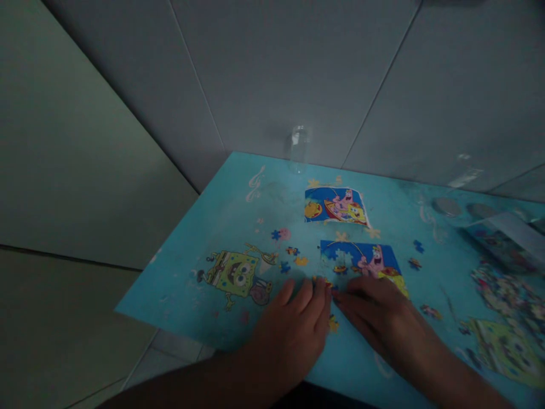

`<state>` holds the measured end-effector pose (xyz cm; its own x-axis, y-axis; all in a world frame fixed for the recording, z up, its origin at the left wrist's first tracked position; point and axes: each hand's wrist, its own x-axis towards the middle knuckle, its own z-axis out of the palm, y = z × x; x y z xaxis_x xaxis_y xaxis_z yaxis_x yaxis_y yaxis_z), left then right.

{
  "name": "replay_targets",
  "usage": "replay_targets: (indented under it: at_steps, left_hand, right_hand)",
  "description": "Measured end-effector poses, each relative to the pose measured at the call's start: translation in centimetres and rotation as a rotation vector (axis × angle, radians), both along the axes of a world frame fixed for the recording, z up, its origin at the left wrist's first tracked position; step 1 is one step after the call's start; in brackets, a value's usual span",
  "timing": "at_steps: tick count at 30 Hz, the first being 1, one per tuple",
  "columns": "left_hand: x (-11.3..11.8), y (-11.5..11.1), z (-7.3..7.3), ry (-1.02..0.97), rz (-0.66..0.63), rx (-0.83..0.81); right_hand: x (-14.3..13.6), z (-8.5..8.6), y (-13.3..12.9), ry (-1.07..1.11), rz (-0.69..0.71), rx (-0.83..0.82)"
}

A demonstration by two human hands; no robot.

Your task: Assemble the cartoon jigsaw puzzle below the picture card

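My left hand (293,326) lies palm down on the table, fingers stretched forward and slightly apart, its fingertips against small jigsaw pieces (328,286). My right hand (381,304) is closed in a pinch at the same spot, on a jigsaw piece (334,292) mostly covered by the fingers. Just beyond both hands lies a partly joined jigsaw puzzle (377,255) with a blue background and cartoon figures. Inside its gap sits a loose piece (340,270). A yellow piece (333,324) rests between my wrists. Behind the puzzle is a printed reference picture (336,205) of the same scene.
Several loose pieces (285,266) lie left of the puzzle, others (415,263) to its right. A clear glass (299,150) stands by the wall. At the right are a heap of pieces (508,292), a box (511,238) and round lids (447,206). The turquoise tabletop (170,289) ends at the left.
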<state>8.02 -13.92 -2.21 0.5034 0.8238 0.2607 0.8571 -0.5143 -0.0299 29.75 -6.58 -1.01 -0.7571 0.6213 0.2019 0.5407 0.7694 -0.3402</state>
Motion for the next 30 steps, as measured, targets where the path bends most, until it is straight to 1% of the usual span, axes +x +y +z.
replay_targets:
  at_steps: [1, 4, 6, 8, 13, 16, 20, 23, 26, 30]
  left_hand:
    - [-0.2, 0.3, 0.4, -0.003, -0.017, -0.018]
    - [-1.4, 1.3, 1.8, -0.039, -0.103, -0.157]
    - [-2.1, 1.9, 2.8, -0.058, -0.144, -0.236]
    - [-2.8, 2.6, 3.5, -0.060, -0.178, -0.272]
    - [-3.8, 4.8, 4.3, -0.079, -0.296, -0.316]
    - [-4.0, 6.7, 4.7, -0.092, -0.393, -0.409]
    - [-3.8, 9.1, 5.1, -0.147, -0.458, -0.519]
    - [-3.7, 10.5, 4.7, -0.190, -0.480, -0.598]
    - [-4.0, 11.3, 4.2, -0.246, -0.513, -0.659]
    - [-4.3, 11.3, 3.8, -0.307, -0.525, -0.640]
  right_hand:
    - [-0.1, 0.0, 0.0, 0.020, -0.013, 0.009]
    - [-0.5, 0.1, -0.1, 0.070, -0.039, 0.038]
    - [-0.7, 0.4, 0.0, 0.065, -0.033, 0.040]
    - [-0.9, 0.6, 0.1, 0.041, -0.008, 0.032]
    - [-1.1, 0.9, 0.3, 0.018, 0.004, 0.010]
    - [-1.0, 0.9, 0.5, 0.023, 0.022, 0.033]
    - [-0.2, 1.3, 0.9, 0.099, 0.031, 0.052]
    - [0.8, 1.9, 1.4, 0.197, -0.034, 0.057]
    - [2.1, 2.7, 2.2, 0.274, -0.167, 0.097]
    - [3.7, 3.4, 3.2, 0.332, -0.367, 0.182]
